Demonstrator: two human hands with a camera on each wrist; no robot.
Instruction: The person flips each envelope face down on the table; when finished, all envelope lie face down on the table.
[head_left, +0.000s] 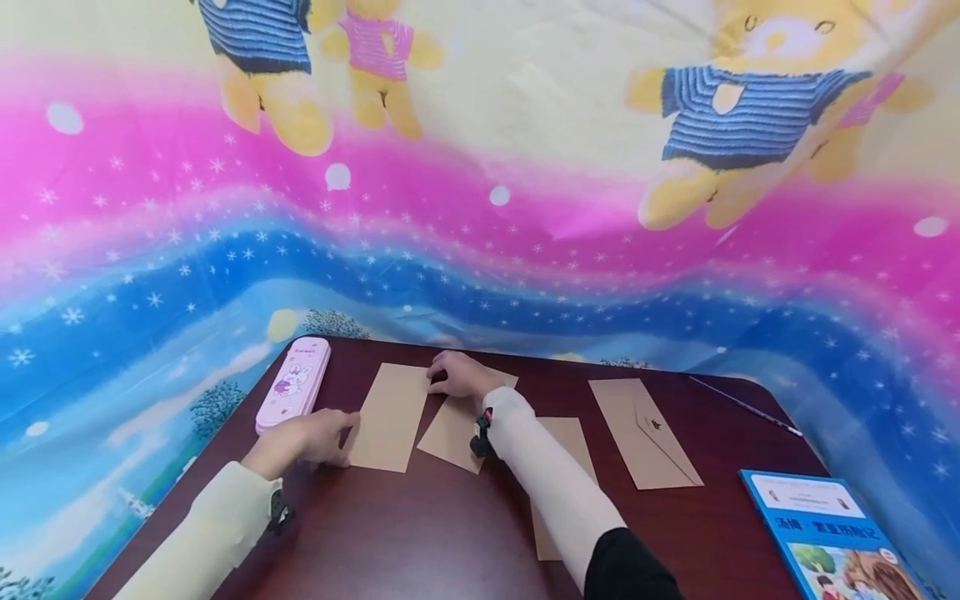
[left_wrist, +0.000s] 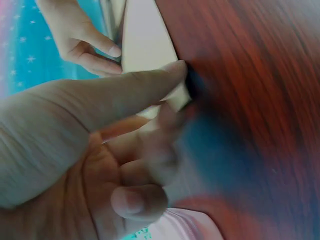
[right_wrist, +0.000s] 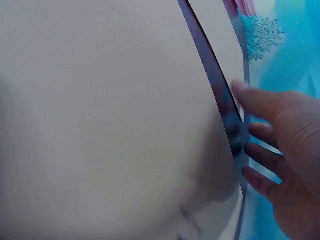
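A plain brown envelope [head_left: 388, 417] lies at the left of the dark table, between both hands. At its near left corner, my left hand [head_left: 318, 437] pinches the paper between thumb and forefinger; the left wrist view shows the corner [left_wrist: 177, 97] past the thumb. My right hand [head_left: 459, 377] reaches to the far right corner of that envelope. Its thumb [right_wrist: 240, 90] meets the edge, while the other fingers are loosely bent and hold nothing visible. Beneath the right wrist a second brown envelope [head_left: 448, 437] lies askew.
Right of these, another brown envelope [head_left: 564, 433] is partly covered by the right forearm. An envelope with its flap showing [head_left: 645, 433] lies farther right. A pink pencil case [head_left: 294, 383] is at left; a thin stick [head_left: 742, 404] and a blue book [head_left: 825, 525] are at right.
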